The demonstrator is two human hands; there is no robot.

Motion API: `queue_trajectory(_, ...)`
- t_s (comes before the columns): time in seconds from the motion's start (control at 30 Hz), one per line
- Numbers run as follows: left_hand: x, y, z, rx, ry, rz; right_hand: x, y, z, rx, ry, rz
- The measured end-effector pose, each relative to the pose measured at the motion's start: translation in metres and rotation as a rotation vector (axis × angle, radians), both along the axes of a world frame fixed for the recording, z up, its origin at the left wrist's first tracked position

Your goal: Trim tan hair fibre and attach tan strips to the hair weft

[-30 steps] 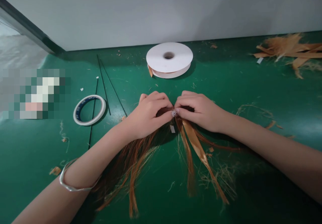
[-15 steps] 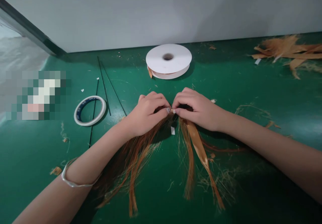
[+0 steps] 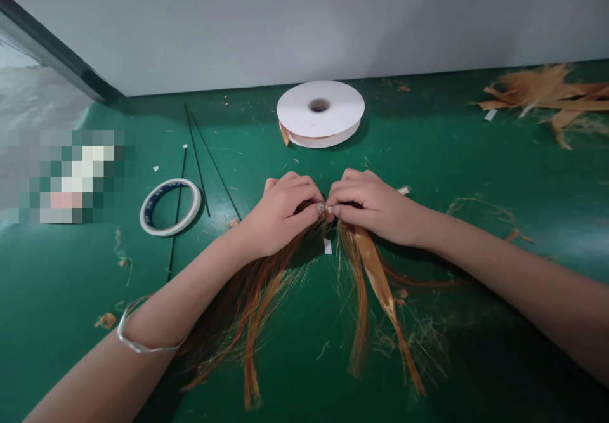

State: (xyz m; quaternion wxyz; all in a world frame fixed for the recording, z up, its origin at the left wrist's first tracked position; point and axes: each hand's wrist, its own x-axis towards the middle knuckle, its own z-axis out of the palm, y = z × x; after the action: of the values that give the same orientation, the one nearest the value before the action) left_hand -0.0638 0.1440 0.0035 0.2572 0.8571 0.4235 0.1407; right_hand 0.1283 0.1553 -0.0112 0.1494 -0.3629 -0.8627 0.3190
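Note:
My left hand (image 3: 280, 214) and my right hand (image 3: 373, 206) meet fingertip to fingertip over the green table (image 3: 476, 175), both pinched shut on the top of a bunch of frayed orange ribbon strips (image 3: 375, 277). The strips fan out toward me from under both hands, some under my left wrist (image 3: 247, 302). A small white tab (image 3: 327, 246) hangs just below the pinch. A silver bangle (image 3: 137, 340) sits on my left forearm.
A white ribbon spool (image 3: 320, 112) lies flat behind my hands. A ring of white tape (image 3: 169, 207) and thin black wires (image 3: 200, 156) lie at the left. More frayed orange ribbon (image 3: 542, 93) lies at the far right. Ribbon scraps dot the table.
Both hands have stayed pinched together and shifted only slightly. The ribbon ends near me have swung a little.

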Motion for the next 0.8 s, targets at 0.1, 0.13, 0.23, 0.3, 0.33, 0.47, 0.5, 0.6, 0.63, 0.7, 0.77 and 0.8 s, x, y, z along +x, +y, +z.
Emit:
queue_trajectory(0.1, 0.0003, 0.0004, -0.0004, 0.022, 0.017, -0.009, -0.0011, 0.0000, -0.0010, 0.030, 0.011, -0.021)
queue_trajectory(0.13, 0.0004, 0.0004, -0.0004, 0.031, 0.023, -0.015, -0.0019, -0.0003, -0.0015, 0.046, 0.015, -0.036)
queue_trajectory(0.23, 0.0009, 0.0002, -0.0002, 0.046, 0.047, -0.024, -0.0047, -0.0017, -0.0032, 0.078, 0.034, -0.083)
queue_trajectory(0.3, 0.0008, 0.0001, -0.0002, 0.053, 0.052, -0.026, -0.0058, -0.0025, -0.0036, 0.084, 0.054, -0.109)
queue_trajectory(0.33, 0.0007, 0.0002, -0.0003, 0.054, 0.051, -0.027, -0.0060, -0.0027, -0.0035, 0.084, 0.062, -0.116)
queue_trajectory(0.47, 0.0000, 0.0004, -0.0007, 0.053, 0.039, -0.031, -0.0049, -0.0024, -0.0010, 0.046, 0.030, -0.096)
queue_trajectory(0.5, -0.0001, 0.0004, -0.0007, 0.051, 0.037, -0.027, -0.0045, -0.0021, -0.0001, 0.031, 0.014, -0.087)
queue_trajectory(0.6, 0.0000, 0.0005, -0.0008, 0.043, 0.033, -0.014, -0.0037, -0.0015, 0.0012, 0.008, -0.009, -0.066)
queue_trajectory(0.63, 0.0000, 0.0005, -0.0009, 0.040, 0.035, -0.013, -0.0037, -0.0014, 0.0012, 0.009, -0.007, -0.065)
queue_trajectory(0.7, 0.0001, 0.0006, -0.0011, 0.043, 0.043, -0.021, -0.0040, -0.0015, 0.0007, 0.020, 0.002, -0.073)
queue_trajectory(0.77, 0.0000, 0.0008, -0.0014, 0.048, 0.053, -0.031, -0.0046, -0.0019, 0.0003, 0.030, 0.007, -0.086)
queue_trajectory(0.8, -0.0001, 0.0009, -0.0014, 0.050, 0.055, -0.033, -0.0048, -0.0021, 0.0003, 0.032, 0.008, -0.092)
